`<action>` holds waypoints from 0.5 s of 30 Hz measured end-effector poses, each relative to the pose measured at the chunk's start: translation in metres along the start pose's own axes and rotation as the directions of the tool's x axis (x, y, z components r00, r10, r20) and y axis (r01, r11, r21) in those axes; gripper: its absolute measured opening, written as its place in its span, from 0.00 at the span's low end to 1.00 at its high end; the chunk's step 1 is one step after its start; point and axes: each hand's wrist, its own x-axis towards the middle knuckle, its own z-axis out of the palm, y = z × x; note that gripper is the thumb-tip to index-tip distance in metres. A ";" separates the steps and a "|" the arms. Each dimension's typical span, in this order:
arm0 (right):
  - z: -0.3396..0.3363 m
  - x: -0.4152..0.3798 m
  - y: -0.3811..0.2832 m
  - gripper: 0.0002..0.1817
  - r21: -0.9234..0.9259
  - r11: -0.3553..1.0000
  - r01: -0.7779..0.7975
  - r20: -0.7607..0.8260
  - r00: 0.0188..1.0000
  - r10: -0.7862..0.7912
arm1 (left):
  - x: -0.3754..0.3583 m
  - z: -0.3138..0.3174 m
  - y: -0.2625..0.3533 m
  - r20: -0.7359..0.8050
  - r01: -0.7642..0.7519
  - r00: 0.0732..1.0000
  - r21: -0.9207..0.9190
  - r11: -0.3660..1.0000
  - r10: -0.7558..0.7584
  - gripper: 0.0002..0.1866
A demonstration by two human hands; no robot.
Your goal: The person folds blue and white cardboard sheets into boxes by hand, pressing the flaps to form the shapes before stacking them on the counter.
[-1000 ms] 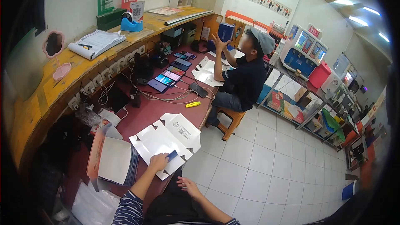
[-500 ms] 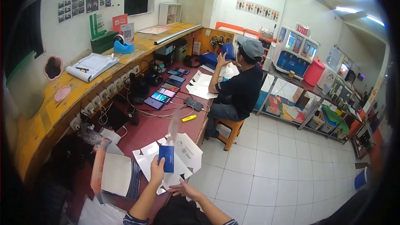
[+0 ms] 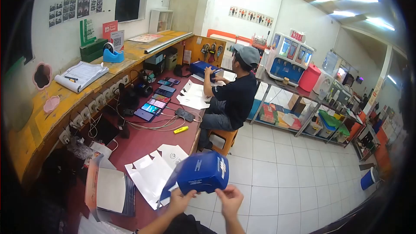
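Observation:
A blue printed cardboard carton (image 3: 200, 171) hangs tilted in front of me, over the table's near right edge. My left hand (image 3: 181, 200) is closed on its lower near edge, fingers and thumb pinching the card. My right hand (image 3: 231, 199) pinches the lower right corner. Part of the carton's left end is blurred. Behind it, a white die-cut card sheet (image 3: 145, 171) lies flat on the dark red table, partly covered from view by the carton. To the left stands an open box (image 3: 92, 186) holding a stack of flat, dark-edged pieces.
Several phones (image 3: 153, 107) and cables lie along the table, with a yellow highlighter (image 3: 180, 129) nearer me. A co-worker (image 3: 234, 97) sits on an orange stool (image 3: 225, 140), hands at another blue box (image 3: 203, 68). A yellow shelf (image 3: 47, 117) runs along the left.
My left hand has moved right, and a larger blue carton shows where a small blue panel was. My right hand has risen and closed on it. The co-worker's blue box is lower.

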 end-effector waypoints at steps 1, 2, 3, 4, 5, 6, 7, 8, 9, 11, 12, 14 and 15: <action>0.009 -0.011 0.011 0.12 -0.002 1.000 0.005 0.004 1.000 -0.005 | -0.006 0.011 -0.009 -0.018 -0.016 1.000 -0.123 0.992 0.014 0.08; 0.018 -0.023 0.023 0.11 -0.040 0.978 0.203 0.012 0.979 -0.203 | -0.012 0.022 -0.004 -0.028 -0.140 0.990 -0.099 0.985 0.138 0.09; 0.025 -0.030 0.024 0.09 -0.074 0.918 0.390 0.024 0.921 -0.389 | -0.021 0.031 -0.002 -0.066 -0.266 0.962 0.007 0.964 0.266 0.09; 0.026 -0.033 0.021 0.09 -0.074 0.920 0.384 0.022 0.923 -0.383 | -0.026 0.035 0.003 -0.056 -0.305 0.950 0.027 0.952 0.306 0.09; 0.028 -0.034 0.016 0.07 0.116 0.966 0.231 -0.042 0.973 -0.228 | -0.028 0.037 0.006 -0.046 -0.344 0.937 0.045 0.938 0.346 0.09; 0.030 -0.033 0.010 0.06 0.308 0.948 0.075 -0.077 0.996 -0.054 | -0.027 0.035 0.009 -0.047 -0.334 0.941 0.047 0.941 0.336 0.09; 0.028 -0.028 0.007 0.06 0.306 0.950 0.064 -0.086 0.996 -0.039 | -0.024 0.029 0.014 -0.050 -0.217 0.975 -0.034 0.975 0.216 0.10; 0.019 -0.017 0.004 0.08 0.611 0.778 -0.146 0.035 0.987 0.158 | -0.023 0.022 0.016 -0.044 -0.095 0.995 -0.116 0.989 0.090 0.12; 0.010 -0.010 0.000 0.11 0.814 0.477 -0.332 0.207 0.932 0.296 | -0.021 0.014 0.012 -0.043 -0.102 0.994 -0.133 0.986 0.097 0.10; -0.004 0.001 -0.012 0.11 0.732 0.521 -0.440 0.280 0.891 0.358 | -0.018 -0.010 0.009 0.093 -0.070 0.993 0.005 0.998 0.069 0.08; -0.006 0.004 -0.016 0.12 0.636 0.555 -0.537 0.356 0.842 0.406 | -0.018 -0.020 0.007 0.131 -0.059 0.990 0.102 0.993 0.045 0.08; 0.001 0.004 -0.027 0.13 0.505 0.699 -0.506 0.287 0.863 0.417 | -0.017 -0.031 0.010 0.188 -0.089 0.982 0.275 0.957 0.037 0.07; 0.003 0.002 -0.029 0.14 0.350 0.824 -0.447 0.227 0.893 0.388 | -0.015 -0.032 0.006 0.140 -0.143 0.985 0.314 0.938 0.103 0.08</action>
